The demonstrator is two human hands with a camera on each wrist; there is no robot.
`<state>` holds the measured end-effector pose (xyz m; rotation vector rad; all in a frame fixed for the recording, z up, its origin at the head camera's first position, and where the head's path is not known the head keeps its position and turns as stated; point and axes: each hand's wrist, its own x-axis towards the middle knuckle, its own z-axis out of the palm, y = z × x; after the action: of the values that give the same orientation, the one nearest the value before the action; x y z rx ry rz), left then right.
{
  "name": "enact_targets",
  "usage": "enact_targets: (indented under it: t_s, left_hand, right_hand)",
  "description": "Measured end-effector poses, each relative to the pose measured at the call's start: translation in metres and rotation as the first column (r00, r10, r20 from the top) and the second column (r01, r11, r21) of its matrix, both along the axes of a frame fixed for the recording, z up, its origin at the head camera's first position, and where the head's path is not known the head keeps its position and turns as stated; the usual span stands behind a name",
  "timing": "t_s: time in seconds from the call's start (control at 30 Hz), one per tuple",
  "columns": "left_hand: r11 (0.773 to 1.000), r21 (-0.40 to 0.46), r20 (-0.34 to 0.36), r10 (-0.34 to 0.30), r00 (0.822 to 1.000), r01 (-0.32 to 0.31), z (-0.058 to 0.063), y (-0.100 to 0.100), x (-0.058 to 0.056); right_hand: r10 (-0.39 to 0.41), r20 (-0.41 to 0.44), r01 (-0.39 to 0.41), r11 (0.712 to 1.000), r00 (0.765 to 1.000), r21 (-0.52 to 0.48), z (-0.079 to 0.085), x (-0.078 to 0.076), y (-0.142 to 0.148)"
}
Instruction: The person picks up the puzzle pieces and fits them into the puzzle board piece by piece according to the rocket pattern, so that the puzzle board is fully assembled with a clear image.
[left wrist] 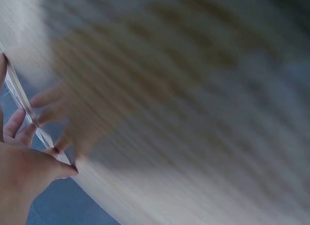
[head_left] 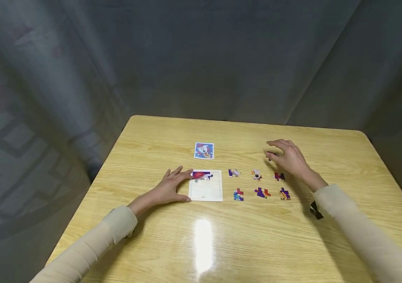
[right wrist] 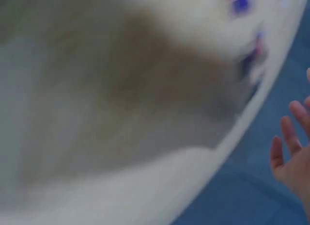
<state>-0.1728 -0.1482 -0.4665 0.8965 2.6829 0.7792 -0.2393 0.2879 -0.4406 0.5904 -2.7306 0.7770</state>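
Note:
My left hand (head_left: 168,188) rests at the left side of a white puzzle tray (head_left: 206,191), thumb and forefinger spread along its edge. In the left wrist view, the thumb and fingertips of that left hand (left wrist: 29,154) touch the tray's thin edge. Red, white and purple joined puzzle pieces (head_left: 202,175) lie in the tray's upper left. My right hand (head_left: 289,159) hovers over the table's right part, fingers apart, with a dark puzzle piece (head_left: 270,156) by its thumb. Nothing shows between the fingers of the right hand (right wrist: 295,162) in its wrist view.
A picture card (head_left: 204,150) of a white character in a red hat lies behind the tray. Several loose pieces sit in two rows right of it, including a blue-red piece (head_left: 238,194) and a purple-orange piece (head_left: 262,192). Grey curtains (head_left: 222,59) hang behind the wooden table (head_left: 250,243).

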Motion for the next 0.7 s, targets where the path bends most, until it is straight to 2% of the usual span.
enact_targets:
  t_s: [0.13,0.3,0.7]
  left_hand:
    - [1.000,0.005,-0.014,0.005,1.000,-0.005,-0.002,-0.002,-0.001]
    - [1.000,0.005,-0.023,0.003,1.000,-0.003,-0.002,-0.004,-0.002]
    - [1.000,0.007,-0.026,-0.002,1.000,0.002,0.000,-0.003,-0.002]
  right_hand:
    - [-0.086,0.123,0.084,0.996,0.989,0.028,-0.013,0.004,0.024]
    - [-0.140,0.245,0.131,0.990,0.959,0.053,-0.020,0.004,0.026]
    - [-0.162,0.224,0.168,0.986,0.961,-0.007,-0.022,-0.004,0.008]
